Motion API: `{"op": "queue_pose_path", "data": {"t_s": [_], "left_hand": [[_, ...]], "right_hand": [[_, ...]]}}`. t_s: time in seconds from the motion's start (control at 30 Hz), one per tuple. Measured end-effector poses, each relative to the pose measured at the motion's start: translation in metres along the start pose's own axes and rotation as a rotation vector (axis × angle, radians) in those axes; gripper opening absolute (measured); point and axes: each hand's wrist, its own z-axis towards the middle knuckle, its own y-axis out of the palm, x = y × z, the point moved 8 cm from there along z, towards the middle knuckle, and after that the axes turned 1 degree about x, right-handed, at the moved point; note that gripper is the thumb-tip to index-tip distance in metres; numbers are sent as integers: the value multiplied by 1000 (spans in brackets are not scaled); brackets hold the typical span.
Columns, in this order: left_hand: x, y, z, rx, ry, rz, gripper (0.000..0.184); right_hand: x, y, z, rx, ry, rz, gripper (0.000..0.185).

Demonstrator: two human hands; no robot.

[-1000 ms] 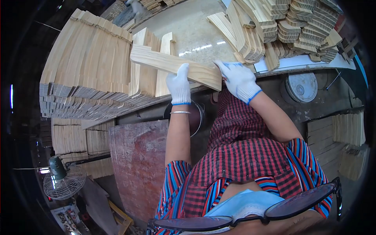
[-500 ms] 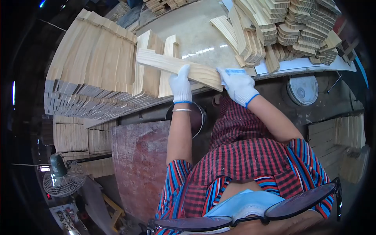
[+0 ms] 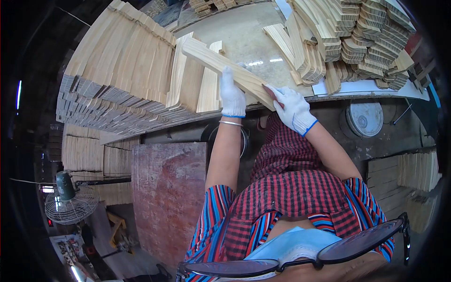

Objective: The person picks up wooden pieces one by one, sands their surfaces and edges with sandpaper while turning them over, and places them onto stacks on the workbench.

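At worktable (image 3: 235, 40), gloved hands (image 3: 233, 97) on board (image 3: 246, 79)

Moderate, cool light leaves streaks of white glare on the bench (image 3: 235, 40), while fisheye distortion bends the edges into black corners and the dim left side looks perhaps slightly soft.

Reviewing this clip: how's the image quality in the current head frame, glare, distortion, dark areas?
Head view: strong fisheye bowing, with black corners; white glare streaks on the tabletop; the left side behind the fan sinks into deep shadow, broken by a few bright light spots; the gloves, left and right, look reasonably sharp, the wood grain readable.
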Motion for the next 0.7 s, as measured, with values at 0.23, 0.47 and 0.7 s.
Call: {"op": "queue_pose_path", "data": {"t_s": [0.23,0.47,0.7], "left_hand": [[-12,12,-3,-3,-181,25,51],[-38,23,-27,-173,-520,-315,63],[-44,34,-34,-23,-445,-297,65]], "right_hand": [[-14,-25,-8,247,-154,217,54],[-80,-57,-29,291,-669,168,53],[-75,-58,-2,273,-591,34,59]]}}
